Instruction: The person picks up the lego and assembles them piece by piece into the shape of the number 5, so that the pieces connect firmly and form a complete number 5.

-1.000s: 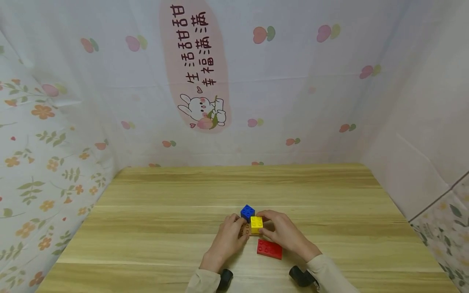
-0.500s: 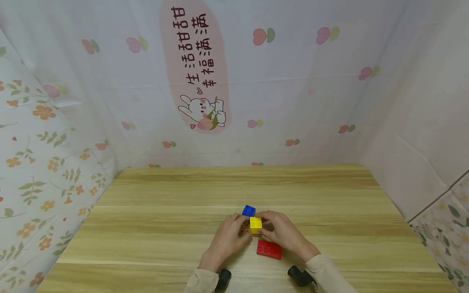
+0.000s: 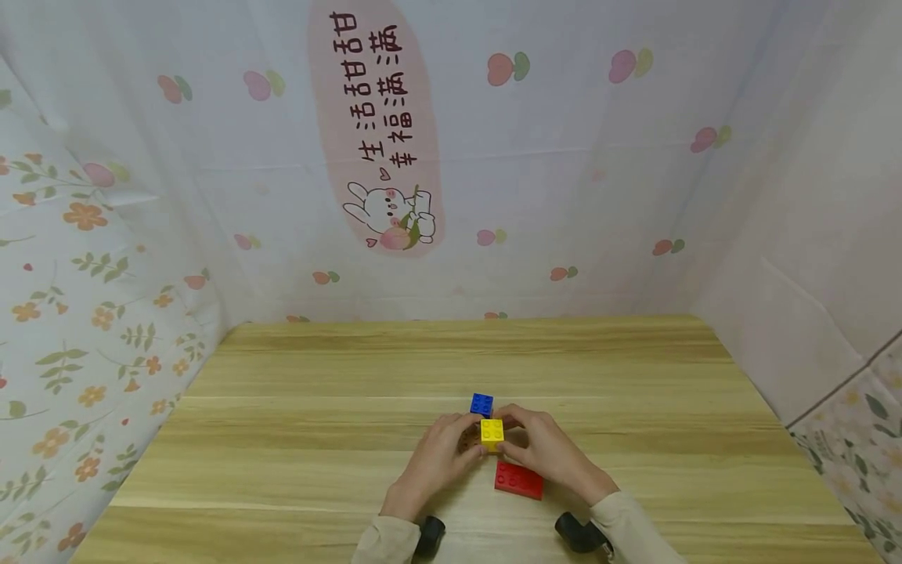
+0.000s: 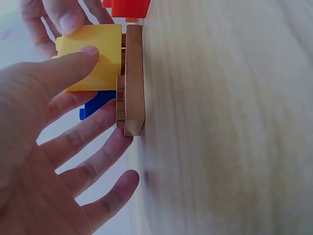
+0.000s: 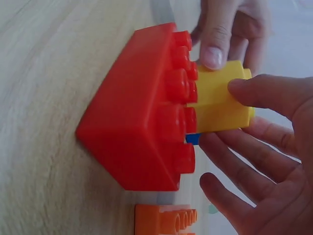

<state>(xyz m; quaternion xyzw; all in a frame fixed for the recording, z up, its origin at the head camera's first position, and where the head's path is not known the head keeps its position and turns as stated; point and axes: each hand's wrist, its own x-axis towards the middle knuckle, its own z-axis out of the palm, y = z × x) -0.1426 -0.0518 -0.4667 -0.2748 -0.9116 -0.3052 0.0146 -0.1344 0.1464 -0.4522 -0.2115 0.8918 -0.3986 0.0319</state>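
Observation:
The yellow building brick is between both hands, its studs facing up. My left hand pinches it, the thumb against one side, while other fingers reach beside the flat brown brick. From the other side, my right hand grips the same yellow brick with thumb and fingers. It sits over one end of the brown brick, and brown studs show in a narrow gap between them. A blue brick stands just behind; its lower part is hidden by the yellow one and the fingers.
A red brick lies on the wooden table in front of the right hand. In the right wrist view, an orange brick shows past the red one. Patterned cloth hangs behind the table.
The blue brick has turned and shifted slightly right. My left thumb and index finger have moved right, from the brown brick to the yellow brick. The right hand has barely moved.

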